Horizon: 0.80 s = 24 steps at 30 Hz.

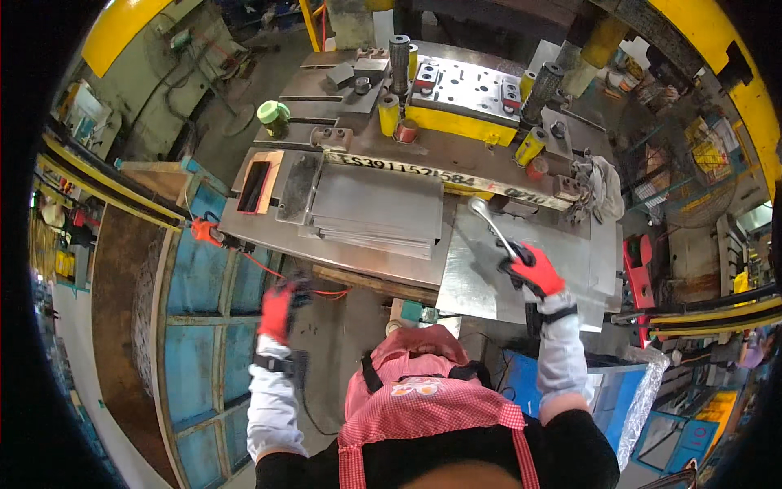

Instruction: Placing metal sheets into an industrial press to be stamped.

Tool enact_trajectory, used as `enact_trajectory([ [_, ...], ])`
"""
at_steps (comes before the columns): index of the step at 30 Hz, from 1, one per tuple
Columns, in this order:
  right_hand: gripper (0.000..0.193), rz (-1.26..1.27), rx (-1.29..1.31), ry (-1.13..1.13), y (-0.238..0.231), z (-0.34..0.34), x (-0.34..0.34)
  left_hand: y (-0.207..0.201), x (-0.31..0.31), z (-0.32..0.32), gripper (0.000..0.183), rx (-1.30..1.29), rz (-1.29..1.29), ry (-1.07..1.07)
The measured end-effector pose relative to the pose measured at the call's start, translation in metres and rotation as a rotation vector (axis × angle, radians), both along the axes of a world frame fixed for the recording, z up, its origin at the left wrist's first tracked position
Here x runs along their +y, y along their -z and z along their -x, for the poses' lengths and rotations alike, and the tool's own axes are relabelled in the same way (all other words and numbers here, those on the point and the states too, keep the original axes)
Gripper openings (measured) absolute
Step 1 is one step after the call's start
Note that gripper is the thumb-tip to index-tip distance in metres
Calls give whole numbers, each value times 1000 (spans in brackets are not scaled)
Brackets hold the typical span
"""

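Observation:
My right hand (531, 270), in a red and black glove, is closed around the handle of a silver long-handled tool with a rounded head (486, 217). The tool slants up and left over a shiny metal sheet (481, 281) on the right of the press bed. My left hand (281, 308), gloved alike, hangs in front of the bed's near left edge, apart from the metal. Its dark fingers are blurred, so their pose is unclear. A stack of thin grey sheets (379, 200) lies left of centre, in front of a lettered bar (415, 169).
Behind the bar stands a yellow and silver die block (464, 98) between upright guide posts (398, 65). A green-lidded bottle (274, 118) and an orange-edged tray (259, 183) sit at left. A grey rag (601, 189) lies right. Blue-panelled frames (195, 277) stand at my left.

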State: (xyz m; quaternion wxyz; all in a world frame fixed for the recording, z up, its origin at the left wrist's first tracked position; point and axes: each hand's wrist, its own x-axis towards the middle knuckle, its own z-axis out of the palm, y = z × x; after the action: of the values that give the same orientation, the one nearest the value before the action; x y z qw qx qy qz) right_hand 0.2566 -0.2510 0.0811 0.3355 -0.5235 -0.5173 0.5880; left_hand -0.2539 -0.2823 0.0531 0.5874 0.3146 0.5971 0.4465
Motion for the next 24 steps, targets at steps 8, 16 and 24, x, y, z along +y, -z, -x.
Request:
enact_trajectory([
  [8,15,111,-343,-210,-29,40,113,4,13,-134,38,-560,138,472],
  [16,23,-73,-87,-175,-78,54,80,13,102,-198,34,-1286,-8,-37],
  [24,50,114,5,-237,-68,17,-17,11,45,-174,39,-442,-402,92],
])
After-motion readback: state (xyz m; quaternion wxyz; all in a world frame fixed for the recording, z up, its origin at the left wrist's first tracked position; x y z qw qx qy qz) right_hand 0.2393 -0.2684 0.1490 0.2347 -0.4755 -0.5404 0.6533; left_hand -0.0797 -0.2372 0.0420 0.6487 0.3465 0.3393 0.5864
